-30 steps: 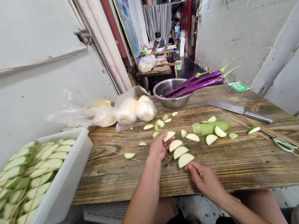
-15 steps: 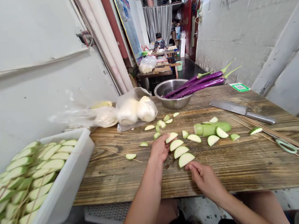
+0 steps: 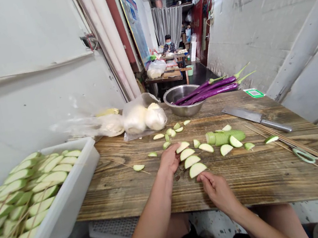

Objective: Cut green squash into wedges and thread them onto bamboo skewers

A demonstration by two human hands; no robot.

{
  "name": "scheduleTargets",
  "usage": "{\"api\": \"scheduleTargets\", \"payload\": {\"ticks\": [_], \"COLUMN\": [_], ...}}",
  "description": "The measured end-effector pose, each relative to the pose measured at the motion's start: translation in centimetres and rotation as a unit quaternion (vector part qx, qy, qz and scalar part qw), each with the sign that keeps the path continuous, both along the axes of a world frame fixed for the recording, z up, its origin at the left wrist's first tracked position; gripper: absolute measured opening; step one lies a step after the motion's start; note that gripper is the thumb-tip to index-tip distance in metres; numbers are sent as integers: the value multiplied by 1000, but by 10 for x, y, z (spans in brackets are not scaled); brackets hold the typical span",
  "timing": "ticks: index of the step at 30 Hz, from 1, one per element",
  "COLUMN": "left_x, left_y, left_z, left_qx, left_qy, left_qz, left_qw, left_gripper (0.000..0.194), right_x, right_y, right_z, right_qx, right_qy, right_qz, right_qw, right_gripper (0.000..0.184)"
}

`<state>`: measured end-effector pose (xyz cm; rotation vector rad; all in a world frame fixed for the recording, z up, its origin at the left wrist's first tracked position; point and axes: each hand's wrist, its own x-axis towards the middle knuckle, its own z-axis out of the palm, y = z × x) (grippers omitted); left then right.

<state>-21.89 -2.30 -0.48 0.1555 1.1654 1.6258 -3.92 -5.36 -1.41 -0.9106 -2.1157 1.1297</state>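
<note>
Wood table (image 3: 124,200) by white wall (image 3: 30,112). 4 slices, pale green (image 3: 192,161), in a row mid-table (= clock ctr). L hand (image 3: 169,159) at 10 o'c., fingers closed on far slice (image 3: 183,146); R hand (image 3: 216,187) at 5, fingertips pinching near slice (image 3: 197,170) edge. Knife (image 3: 248,114) at 2, tub (image 3: 81,189) at 9. Est.: light, stiff but brittle; cut faces prob. slick. Best hold: rind edges, min. squeeze.

Wooden table (image 3: 114,199): steel bowl (image 3: 186,109), cleaver (image 3: 242,114), green-edged slices (image 3: 226,149), thin sticks (image 3: 301,144), clear bag (image 3: 134,119).
</note>
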Motion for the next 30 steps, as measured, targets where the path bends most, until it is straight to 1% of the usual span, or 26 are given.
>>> {"api": "scheduleTargets", "payload": {"ticks": [8, 13, 15, 18, 20, 23, 27, 30], "left_x": [-1, 3, 3, -1, -6, -8, -2, 4], "left_y": [0, -1, -3, -6, -7, -9, -12, -14], "left_z": [-2, 0, 2, 5, 5, 4, 4, 5], "left_qx": [1, 0, 21, 69, 90, 107, 130, 161], "left_qy": [12, 18, 14, -18, -39, -41, -15, 12], "left_qz": [-2, 5, 2, -35, -55, -62, -90, -77], "left_qw": [1000, 1000, 1000, 997, 994, 991, 987, 984], "left_gripper": [8, 7, 13, 29, 35, 34, 32, 33], "right_x": [1, -1, -3, -3, -2, 0, 2, 1], "right_y": [1, 2, 2, 1, 1, 0, -2, -2], "right_z": [-4, -3, -4, -8, -10, -11, -10, -9], "right_qx": [-3, -6, -6, -1, 9, 30, 68, 89], "right_qy": [-2, 2, 13, 30, 39, 52, 55, 35], "right_qz": [-2, -7, -13, -24, -31, -41, -46, -43], "right_qw": [1000, 1000, 1000, 999, 999, 997, 995, 994], "right_gripper": [29, 29, 30, 32, 32, 33, 34, 34]}}
